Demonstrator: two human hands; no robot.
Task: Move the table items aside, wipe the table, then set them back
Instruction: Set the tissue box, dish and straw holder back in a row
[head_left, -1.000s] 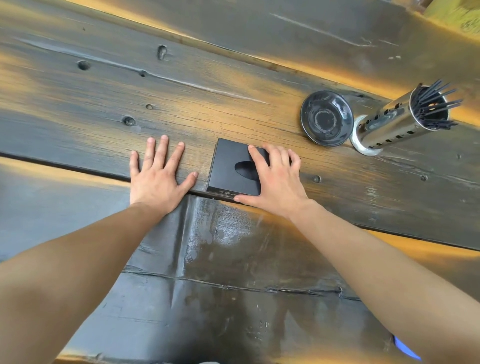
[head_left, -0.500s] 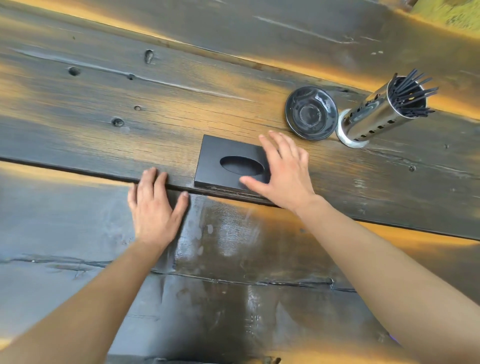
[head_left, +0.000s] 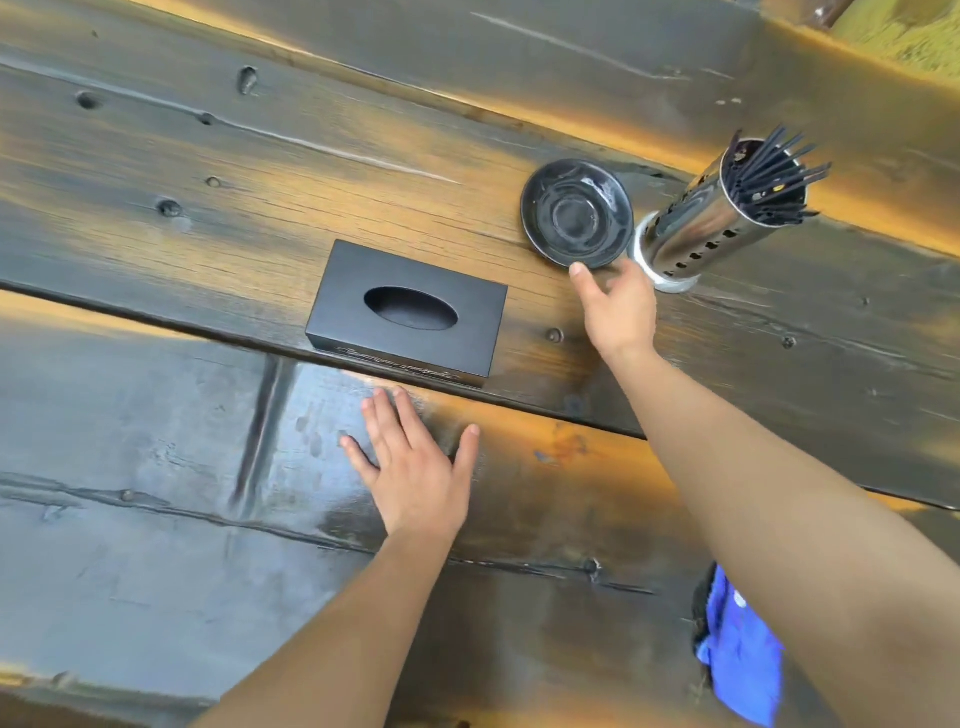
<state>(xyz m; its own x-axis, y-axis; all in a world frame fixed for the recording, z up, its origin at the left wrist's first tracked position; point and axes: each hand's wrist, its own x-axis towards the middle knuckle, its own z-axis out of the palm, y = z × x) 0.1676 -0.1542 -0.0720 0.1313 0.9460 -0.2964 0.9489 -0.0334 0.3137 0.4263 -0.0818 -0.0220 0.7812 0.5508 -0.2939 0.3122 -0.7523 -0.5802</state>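
Observation:
A black tissue box (head_left: 408, 312) with an oval slot lies on the dark wooden table (head_left: 208, 208), nothing touching it. To its right sits a small black dish (head_left: 576, 214), and beside that a perforated steel holder (head_left: 711, 228) full of black chopsticks. My right hand (head_left: 615, 304) is stretched out with fingers apart, its fingertips at the near rim of the dish; it holds nothing. Below the box, my left hand (head_left: 415, 467) rests flat on the tabletop, fingers spread.
A blue cloth (head_left: 737, 654) lies at the lower right, partly hidden by my right forearm. A dark gap between planks runs just below the tissue box. A yellow-green surface shows at the top right corner.
My right hand has left the tissue box and reached right to the dish's rim. My left hand has slid back and right to the nearer plank, below the box.

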